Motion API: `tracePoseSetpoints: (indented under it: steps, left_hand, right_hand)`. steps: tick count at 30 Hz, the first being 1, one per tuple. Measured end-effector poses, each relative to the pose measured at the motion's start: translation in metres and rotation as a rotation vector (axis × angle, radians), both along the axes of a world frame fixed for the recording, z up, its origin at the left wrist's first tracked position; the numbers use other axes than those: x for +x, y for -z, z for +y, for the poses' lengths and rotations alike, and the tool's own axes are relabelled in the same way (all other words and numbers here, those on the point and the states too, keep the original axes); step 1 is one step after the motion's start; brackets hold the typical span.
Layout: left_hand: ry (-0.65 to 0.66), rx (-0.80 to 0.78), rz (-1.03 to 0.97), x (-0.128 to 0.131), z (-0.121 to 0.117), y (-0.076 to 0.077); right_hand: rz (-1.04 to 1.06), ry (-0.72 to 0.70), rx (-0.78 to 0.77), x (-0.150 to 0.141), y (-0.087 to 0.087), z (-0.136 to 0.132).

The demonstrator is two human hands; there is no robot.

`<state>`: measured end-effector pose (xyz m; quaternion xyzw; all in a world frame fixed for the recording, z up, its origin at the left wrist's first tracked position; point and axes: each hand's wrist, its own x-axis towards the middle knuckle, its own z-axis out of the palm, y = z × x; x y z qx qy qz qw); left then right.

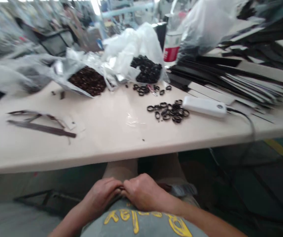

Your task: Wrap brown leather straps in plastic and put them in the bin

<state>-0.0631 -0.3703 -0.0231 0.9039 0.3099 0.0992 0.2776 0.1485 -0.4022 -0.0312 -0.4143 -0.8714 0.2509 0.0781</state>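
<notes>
My left hand (106, 192) and my right hand (141, 191) meet in front of my grey shirt (121, 219), below the table's front edge. Both are closed, fingertips against each other. A thin dark bit shows where the fingers touch, too small and blurred to name. On the table (107, 138) above them lie black rings (171, 112) in a loose pile. A white device with a cable (204, 107) lies against the pile's right side. Further left are a dark flat strip (41, 128) and a thin curved dark piece (36, 115).
Behind stand an open bag of small brown parts (88, 80), a clear bag of black parts (146, 69) and a bottle with a red label (171, 47). Stacked black and white strips (230, 79) cover the right side. A chair (55, 41) is beyond.
</notes>
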Motion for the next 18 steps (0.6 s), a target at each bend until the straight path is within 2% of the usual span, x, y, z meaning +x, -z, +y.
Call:
tracePoseSetpoints:
  steps: [3,6,12,15,18]
  left_hand:
    - [-0.013,0.104,0.051,0.009,0.009,0.002]
    - [-0.003,0.102,0.074,0.014,0.019,-0.001]
    - [0.054,0.042,0.006,0.023,0.031,-0.011]
    - [0.035,-0.019,-0.100,0.025,0.039,-0.020]
    - [-0.015,-0.035,-0.163,0.024,0.052,-0.034]
  right_hand:
    - [0.099,0.090,0.148,0.005,0.013,0.005]
    - [0.186,0.118,0.223,0.009,0.018,0.010]
    - [0.326,0.139,0.079,0.020,0.019,0.011]
    - [0.352,0.157,0.041,0.031,0.011,0.016]
    - [0.347,0.277,0.087,0.054,-0.008,0.025]
